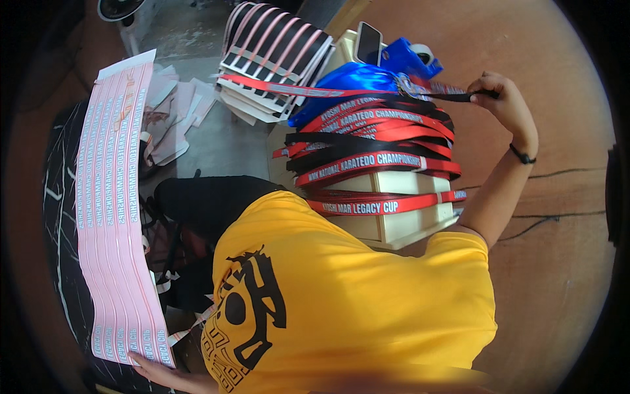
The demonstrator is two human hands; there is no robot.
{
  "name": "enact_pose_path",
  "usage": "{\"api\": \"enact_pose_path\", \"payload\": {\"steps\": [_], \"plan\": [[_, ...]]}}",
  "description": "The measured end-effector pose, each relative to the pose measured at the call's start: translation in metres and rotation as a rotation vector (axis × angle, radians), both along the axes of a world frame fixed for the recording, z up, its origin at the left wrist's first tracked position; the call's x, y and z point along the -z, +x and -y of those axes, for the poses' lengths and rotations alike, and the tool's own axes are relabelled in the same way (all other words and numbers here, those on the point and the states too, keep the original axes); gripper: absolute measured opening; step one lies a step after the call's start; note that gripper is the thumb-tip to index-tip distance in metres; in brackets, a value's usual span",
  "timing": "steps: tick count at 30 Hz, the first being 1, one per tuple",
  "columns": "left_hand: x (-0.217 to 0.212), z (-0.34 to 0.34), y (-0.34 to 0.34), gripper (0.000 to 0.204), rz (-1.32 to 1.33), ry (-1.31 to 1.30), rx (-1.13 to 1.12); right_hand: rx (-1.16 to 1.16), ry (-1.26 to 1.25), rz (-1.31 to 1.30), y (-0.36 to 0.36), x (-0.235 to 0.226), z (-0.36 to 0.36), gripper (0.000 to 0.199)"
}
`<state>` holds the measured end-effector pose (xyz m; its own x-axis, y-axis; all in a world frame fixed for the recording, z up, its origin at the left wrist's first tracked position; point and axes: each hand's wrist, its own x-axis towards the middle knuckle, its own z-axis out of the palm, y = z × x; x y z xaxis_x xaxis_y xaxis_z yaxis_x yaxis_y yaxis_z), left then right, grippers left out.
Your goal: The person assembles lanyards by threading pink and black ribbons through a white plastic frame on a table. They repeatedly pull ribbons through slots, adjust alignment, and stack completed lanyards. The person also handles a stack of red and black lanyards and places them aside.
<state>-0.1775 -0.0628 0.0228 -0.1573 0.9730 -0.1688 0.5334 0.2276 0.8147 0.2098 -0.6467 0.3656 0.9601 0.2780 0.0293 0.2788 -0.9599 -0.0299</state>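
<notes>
Ribbon (449, 98), narrow, black fabric: pinched in right hand (493, 92), fingers curled closed. Sheet (113, 262), long, pink, striped: left hand (154, 371) at lower edge, fingers extended, grip unclear.

- Bright yellow, soft cloth short-sleeved shirt (387, 295); loose cut, shallow creases across the body.
- Bold black graphic print (279, 315) on the shirt: thick angular strokes, a solid round spot, outlined block shapes lower down.
- Plain yellow right sleeve (462, 248), ending on the upper arm.
- Narrow dark wristband (522, 155), right wrist; small raised piece at one side.
- Black cloth legwear (203, 200); cut indistinct.
</notes>
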Motion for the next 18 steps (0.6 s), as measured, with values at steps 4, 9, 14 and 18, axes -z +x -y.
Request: {"api": "enact_pose_path", "payload": {"steps": [4, 9, 14, 18], "plan": [[0.009, -0.016, 0.001, 0.074, 0.074, 0.008, 0.080, 0.549, -0.061, -0.062, 0.015, 0.028, 0.103, 0.020], [0.015, -0.020, -0.005, 0.073, 0.110, 0.003, 0.102, 0.764, -0.330, -0.355, 0.051, 0.070, 0.143, 0.031], [0.014, -0.018, -0.003, 0.071, 0.093, -0.020, 0.102, 0.824, -0.494, -0.566, 0.078, 0.091, 0.147, 0.044], [0.007, -0.014, 0.001, 0.071, 0.078, -0.035, 0.100, 0.948, -0.325, -0.459, 0.084, 0.091, 0.149, 0.041]]}}
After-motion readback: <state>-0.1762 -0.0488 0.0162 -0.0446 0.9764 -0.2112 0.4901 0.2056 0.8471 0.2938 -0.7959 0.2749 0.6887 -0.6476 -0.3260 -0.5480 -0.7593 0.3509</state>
